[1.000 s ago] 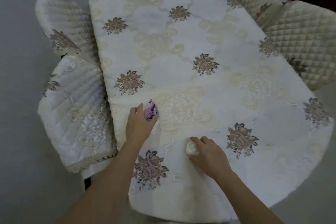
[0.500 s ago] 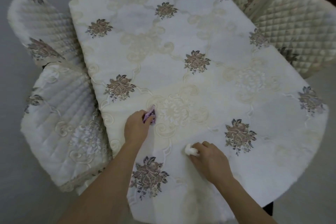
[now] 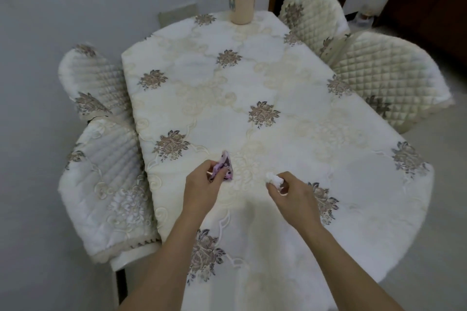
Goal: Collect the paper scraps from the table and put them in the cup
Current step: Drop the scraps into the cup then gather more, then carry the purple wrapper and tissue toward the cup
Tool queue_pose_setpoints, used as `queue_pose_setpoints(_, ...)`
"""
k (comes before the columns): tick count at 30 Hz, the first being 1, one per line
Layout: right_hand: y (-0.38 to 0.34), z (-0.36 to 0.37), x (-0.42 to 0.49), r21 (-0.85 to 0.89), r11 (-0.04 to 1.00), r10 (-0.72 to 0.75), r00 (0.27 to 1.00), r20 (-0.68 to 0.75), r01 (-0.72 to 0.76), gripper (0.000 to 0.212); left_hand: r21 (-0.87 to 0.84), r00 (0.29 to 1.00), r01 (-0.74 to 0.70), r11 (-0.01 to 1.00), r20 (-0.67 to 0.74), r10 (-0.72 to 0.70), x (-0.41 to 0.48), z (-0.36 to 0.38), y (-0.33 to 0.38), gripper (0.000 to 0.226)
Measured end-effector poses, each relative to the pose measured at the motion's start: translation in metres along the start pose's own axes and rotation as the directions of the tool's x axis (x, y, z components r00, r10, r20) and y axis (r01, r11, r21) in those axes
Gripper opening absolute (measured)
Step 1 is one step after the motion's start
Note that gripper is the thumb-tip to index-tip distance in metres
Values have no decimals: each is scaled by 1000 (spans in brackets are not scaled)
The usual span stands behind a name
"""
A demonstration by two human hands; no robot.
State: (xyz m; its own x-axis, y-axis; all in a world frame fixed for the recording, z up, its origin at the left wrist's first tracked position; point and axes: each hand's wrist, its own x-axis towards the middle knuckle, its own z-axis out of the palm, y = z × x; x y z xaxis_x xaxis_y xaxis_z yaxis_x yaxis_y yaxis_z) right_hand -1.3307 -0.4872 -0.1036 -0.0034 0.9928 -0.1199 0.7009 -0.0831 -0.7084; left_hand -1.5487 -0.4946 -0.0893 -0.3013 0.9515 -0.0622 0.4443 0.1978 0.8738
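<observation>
My left hand (image 3: 202,189) is closed around a purple patterned paper scrap (image 3: 223,168) that sticks out past the fingers, just above the tablecloth. My right hand (image 3: 294,193) pinches a small crumpled white paper scrap (image 3: 273,178) at its fingertips, also near the table's front. A tall beige cup (image 3: 241,2) stands upright at the far end of the table, well beyond both hands. I see no other loose scraps on the cloth.
The table (image 3: 252,78) wears a white quilted cloth with brown flower motifs. Two quilted chairs stand on the left (image 3: 101,174) and two on the right (image 3: 384,78). A grey wall runs along the left and back.
Both hands have lifted slightly off the cloth, each holding its scrap. The view has tilted up, so the cup at the far end is now fully visible.
</observation>
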Motion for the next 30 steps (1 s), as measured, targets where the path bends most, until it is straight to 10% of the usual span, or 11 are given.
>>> queue_pose_setpoints(17, 6, -118, -27, 121, 992, 7, 956, -295, 30, 14, 23, 961, -273, 962, 47, 272, -50, 55, 106, 9)
queue_pose_setpoints(30, 72, -193, -157, 158, 926, 365, 706, -607, -343, 15, -121, 779, -478, 870, 398, 484, -93, 141, 141, 9)
